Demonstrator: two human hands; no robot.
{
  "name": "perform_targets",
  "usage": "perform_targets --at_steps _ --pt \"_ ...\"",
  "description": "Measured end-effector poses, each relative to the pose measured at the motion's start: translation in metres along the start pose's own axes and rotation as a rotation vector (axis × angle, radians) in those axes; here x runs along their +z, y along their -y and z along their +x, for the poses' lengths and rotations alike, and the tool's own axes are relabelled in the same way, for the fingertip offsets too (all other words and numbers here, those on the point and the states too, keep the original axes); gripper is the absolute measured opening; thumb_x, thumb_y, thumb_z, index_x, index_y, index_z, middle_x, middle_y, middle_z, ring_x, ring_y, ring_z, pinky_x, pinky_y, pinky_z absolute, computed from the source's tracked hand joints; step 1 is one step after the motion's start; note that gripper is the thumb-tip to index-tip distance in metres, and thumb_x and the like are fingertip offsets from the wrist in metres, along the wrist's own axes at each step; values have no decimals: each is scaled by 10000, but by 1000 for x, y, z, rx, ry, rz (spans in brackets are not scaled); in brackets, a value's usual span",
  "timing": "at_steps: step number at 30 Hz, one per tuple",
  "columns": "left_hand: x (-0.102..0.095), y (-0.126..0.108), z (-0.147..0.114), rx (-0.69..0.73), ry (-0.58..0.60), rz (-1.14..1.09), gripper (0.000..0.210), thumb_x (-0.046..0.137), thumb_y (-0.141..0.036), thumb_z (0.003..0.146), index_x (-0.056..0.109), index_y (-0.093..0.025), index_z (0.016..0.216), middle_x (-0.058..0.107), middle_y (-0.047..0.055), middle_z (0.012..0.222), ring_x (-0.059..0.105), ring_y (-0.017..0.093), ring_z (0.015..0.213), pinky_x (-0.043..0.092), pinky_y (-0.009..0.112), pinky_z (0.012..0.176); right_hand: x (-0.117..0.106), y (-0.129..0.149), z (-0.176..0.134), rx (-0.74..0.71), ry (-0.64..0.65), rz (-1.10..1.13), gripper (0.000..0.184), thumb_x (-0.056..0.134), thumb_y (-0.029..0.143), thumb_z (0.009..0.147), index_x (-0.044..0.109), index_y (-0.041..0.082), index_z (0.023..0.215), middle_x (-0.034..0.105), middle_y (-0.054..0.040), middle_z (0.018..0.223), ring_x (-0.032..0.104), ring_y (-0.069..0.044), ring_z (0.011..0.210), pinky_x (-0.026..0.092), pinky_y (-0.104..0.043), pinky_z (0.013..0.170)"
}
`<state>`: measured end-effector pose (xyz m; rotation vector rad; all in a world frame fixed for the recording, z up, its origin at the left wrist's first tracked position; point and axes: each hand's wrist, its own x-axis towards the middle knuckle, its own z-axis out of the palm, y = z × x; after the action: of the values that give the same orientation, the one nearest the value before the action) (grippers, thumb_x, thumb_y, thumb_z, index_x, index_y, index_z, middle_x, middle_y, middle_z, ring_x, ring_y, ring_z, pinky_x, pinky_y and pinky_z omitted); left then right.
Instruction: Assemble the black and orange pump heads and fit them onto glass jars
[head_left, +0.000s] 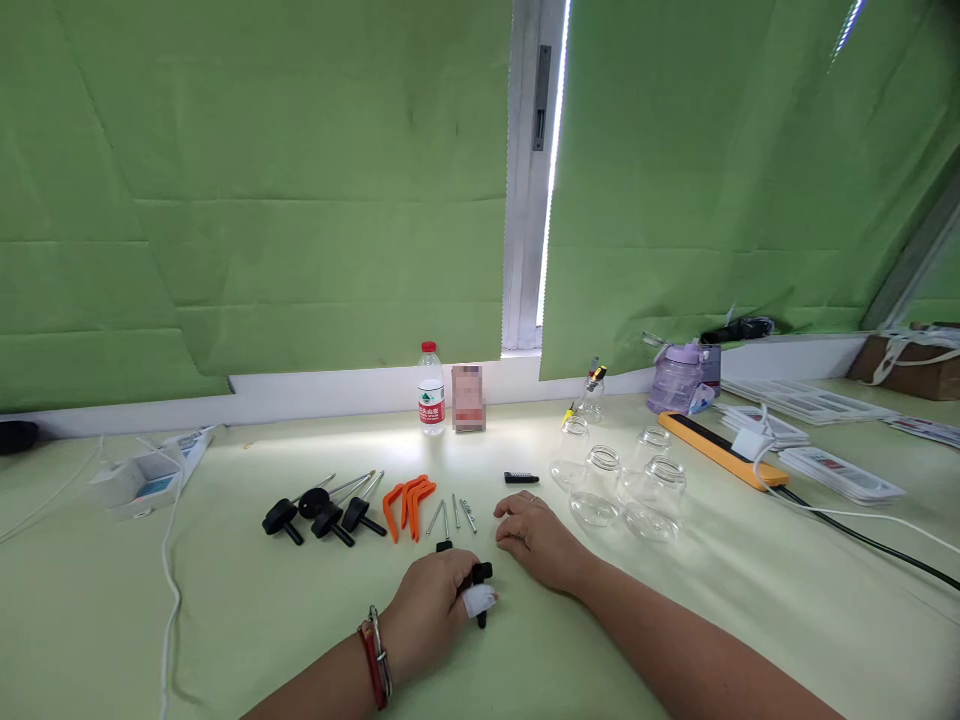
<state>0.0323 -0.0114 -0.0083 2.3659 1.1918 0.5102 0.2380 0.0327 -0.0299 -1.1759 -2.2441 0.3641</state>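
My left hand [435, 607] is closed around a black plastic part with a metal shaft [481, 572], much of it covered by my fingers. White wrapping covers one fingertip of that hand. My right hand [536, 540] rests on the table with its fingers loosely bent and apart, holding nothing visible. Just beyond it lies a small black threaded piece [521, 478]. Several loose screws [456, 513] lie between the hands and the orange bent handles [409, 505]. Farther left are several black caps with metal rods [328, 520].
Several clear glass jars [595, 488] stand right of my right hand. Behind them are an orange power strip [720, 450] and a purple jug [675, 380]. A water bottle [430, 392] stands at the back near the green-covered window. A white cable [171, 570] runs along the left.
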Motion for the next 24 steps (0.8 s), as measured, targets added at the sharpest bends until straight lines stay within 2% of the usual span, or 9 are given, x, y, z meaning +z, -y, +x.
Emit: perform_targets --at_steps 6,11,16,24 --pt "0 -3 1 10 -8 25 252 493 -375 839 485 -188 671 561 -2 672 497 145 627 334 220 558 -5 27 -3 30 -94 350 141 560 196 822 698 224 811 613 -43 989 553 -174 948 431 -316 858" --pt "4 1 2 31 -34 27 221 503 -358 830 505 -184 694 575 1 681 493 143 618 334 222 555 -6 45 -7 8 -51 610 115 583 193 805 696 194 785 630 -43 893 589 -152 817 462 -282 762" --pt "5 3 3 34 -37 14 220 508 -362 830 530 -179 710 592 6 695 501 145 628 342 223 565 -4 44 -8 -6 -30 656 116 592 160 786 705 186 782 639 -32 810 579 -144 757 454 -275 717" --pt "5 1 2 44 -30 -38 164 521 -310 818 540 -179 721 584 -2 690 491 140 633 344 216 573 -4 43 -8 8 -28 683 132 602 133 753 722 183 777 644 -36 787 585 -145 734 458 -275 695"
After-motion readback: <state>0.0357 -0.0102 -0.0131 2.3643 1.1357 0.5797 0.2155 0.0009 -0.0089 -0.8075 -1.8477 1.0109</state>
